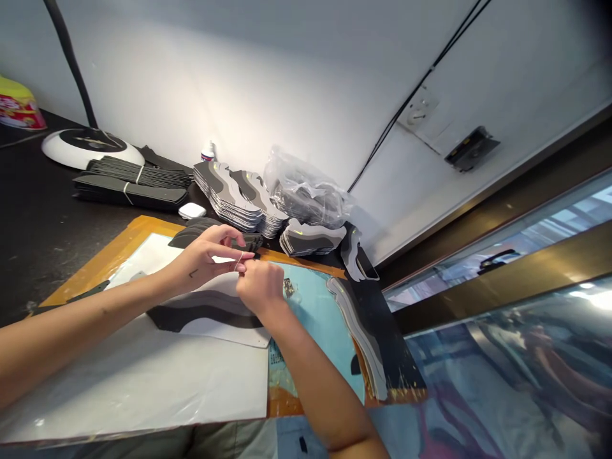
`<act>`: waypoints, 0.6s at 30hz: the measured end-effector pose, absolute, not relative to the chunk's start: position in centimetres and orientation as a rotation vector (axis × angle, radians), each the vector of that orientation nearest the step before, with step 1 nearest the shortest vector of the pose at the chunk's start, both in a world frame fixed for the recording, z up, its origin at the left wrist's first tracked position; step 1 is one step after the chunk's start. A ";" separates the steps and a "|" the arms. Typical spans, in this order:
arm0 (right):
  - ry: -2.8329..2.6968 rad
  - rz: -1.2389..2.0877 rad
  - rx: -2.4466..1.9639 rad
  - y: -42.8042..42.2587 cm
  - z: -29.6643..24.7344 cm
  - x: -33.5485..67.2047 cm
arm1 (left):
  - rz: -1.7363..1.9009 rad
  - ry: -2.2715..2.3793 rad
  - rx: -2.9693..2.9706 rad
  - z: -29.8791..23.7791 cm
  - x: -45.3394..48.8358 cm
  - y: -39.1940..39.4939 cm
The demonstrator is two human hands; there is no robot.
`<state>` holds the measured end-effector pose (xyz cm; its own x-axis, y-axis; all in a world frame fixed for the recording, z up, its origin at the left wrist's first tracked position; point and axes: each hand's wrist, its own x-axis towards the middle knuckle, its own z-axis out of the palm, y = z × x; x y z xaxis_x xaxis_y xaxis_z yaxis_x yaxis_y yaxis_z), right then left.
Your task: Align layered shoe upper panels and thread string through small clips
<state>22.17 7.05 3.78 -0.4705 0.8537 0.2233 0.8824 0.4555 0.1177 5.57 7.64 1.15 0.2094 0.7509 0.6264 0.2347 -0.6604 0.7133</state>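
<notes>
Over the work surface my two hands meet at the fingertips. My left hand (pixel 217 252) has its thumb and index finger drawn together, with a thin pale band (pixel 240 261), like a rubber band or thread, looped at the tips. Pressed against those fingertips is my right hand (pixel 261 284), curled into a fist at the band; its own fingertips are hidden. Beneath both hands lies a curved shoe-upper piece (pixel 205 311) in grey, black and white layers, partly covered by my right hand. Just behind my left hand sits a stack of dark curved pieces (pixel 191 234).
A white sheet (pixel 143 376) and a light-blue board (pixel 315 325) cover the work surface. Stacks of grey shoe pieces (pixel 227 197), banded black strips (pixel 131 191), a plastic-wrapped bundle (pixel 308 191) and a lamp base (pixel 90 148) stand along the wall. More layered pieces (pixel 361 338) lie at right.
</notes>
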 end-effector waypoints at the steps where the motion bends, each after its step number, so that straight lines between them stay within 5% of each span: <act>1: -2.567 -0.231 -1.572 7.0 4.0 22.2 | 1.451 0.910 2.005 1.3 5.4 7.8; 9: -2.559 0.137 -1.539 6.9 4.5 22.0 | 1.327 0.992 2.374 3.5 3.8 8.3; 18: -2.576 -0.142 -1.381 7.2 3.6 22.1 | 1.172 1.301 1.680 3.7 4.9 7.2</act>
